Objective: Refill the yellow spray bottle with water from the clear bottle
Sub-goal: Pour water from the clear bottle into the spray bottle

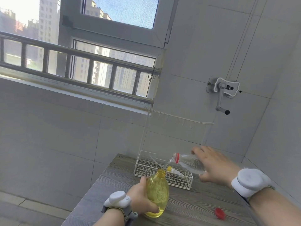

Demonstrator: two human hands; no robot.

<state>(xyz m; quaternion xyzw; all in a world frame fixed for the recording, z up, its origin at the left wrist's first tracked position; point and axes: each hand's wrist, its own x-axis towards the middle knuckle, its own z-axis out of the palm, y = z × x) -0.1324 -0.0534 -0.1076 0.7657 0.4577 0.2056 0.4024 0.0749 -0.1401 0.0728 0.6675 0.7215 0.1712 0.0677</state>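
I keep my left hand (141, 199) clamped round the yellow spray bottle (157, 193) standing near on the table (195, 207), while my right hand (215, 165) grips the tilted clear bottle (189, 163) just above-right (its stream thin), easing the tilt so water meets the open neck.

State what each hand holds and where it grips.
Left hand grips the yellow spray bottle around its body; right hand grips the tilted clear bottle near its base.

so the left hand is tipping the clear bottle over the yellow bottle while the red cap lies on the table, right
Not quite: the head view shows the right hand tipping the clear bottle over the yellow bottle; the left hand only steadies the yellow one. The red cap does lie on the table.
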